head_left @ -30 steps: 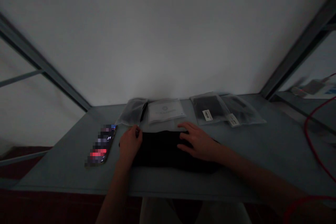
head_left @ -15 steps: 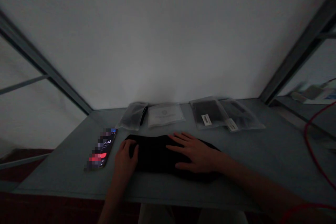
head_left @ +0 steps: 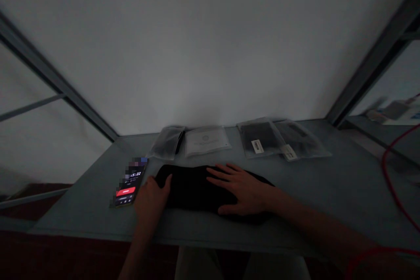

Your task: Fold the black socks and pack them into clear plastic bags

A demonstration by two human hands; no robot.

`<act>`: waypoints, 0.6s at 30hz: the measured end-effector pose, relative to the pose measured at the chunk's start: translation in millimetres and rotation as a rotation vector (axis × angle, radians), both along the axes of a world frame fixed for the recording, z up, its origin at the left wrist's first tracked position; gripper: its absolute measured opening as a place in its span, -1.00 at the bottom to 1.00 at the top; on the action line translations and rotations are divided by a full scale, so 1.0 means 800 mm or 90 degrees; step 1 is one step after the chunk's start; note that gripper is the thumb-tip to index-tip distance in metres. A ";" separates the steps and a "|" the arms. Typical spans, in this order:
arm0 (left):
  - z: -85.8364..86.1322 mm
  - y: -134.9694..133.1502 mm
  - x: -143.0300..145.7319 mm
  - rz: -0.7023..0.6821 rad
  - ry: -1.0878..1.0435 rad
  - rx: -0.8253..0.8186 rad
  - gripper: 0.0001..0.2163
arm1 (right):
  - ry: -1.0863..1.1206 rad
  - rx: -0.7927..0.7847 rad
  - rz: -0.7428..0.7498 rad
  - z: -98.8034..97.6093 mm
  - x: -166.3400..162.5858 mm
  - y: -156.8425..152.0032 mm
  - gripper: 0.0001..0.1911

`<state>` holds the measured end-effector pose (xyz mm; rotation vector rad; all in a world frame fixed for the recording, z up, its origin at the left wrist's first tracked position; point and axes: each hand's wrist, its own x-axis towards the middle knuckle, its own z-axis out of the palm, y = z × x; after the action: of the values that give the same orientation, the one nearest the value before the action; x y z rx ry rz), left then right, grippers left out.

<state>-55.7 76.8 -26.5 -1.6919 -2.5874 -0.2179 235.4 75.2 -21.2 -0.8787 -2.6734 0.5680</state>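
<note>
A folded black cloth (head_left: 192, 186) lies on the grey table (head_left: 315, 192) in front of me. My right hand (head_left: 241, 188) lies flat on its right half, fingers stretched out and apart. My left hand (head_left: 151, 197) rests at the cloth's left end, thumb on the fabric edge; its other fingers are curled under and hard to see in the dim light.
A phone (head_left: 128, 182) with a lit screen lies left of the cloth. Along the back wall lie several clear plastic bags: two on the left (head_left: 167, 142) (head_left: 206, 140) and two with dark contents on the right (head_left: 260, 140) (head_left: 300, 140). A red cable (head_left: 390, 175) hangs at right.
My left hand slid back from the cloth's far left corner to its near left end. The cloth's far edge has come toward me, leaving the bags uncovered. The right hand stays flat on it.
</note>
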 end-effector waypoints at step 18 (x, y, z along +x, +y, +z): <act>0.041 -0.017 0.059 -0.142 0.077 0.163 -0.71 | 0.023 -0.006 0.005 -0.005 0.001 0.000 -0.11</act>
<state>-8.5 63.0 6.5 -1.8311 -2.1776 -0.4204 235.8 75.5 -25.2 -0.8524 -2.6447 0.5935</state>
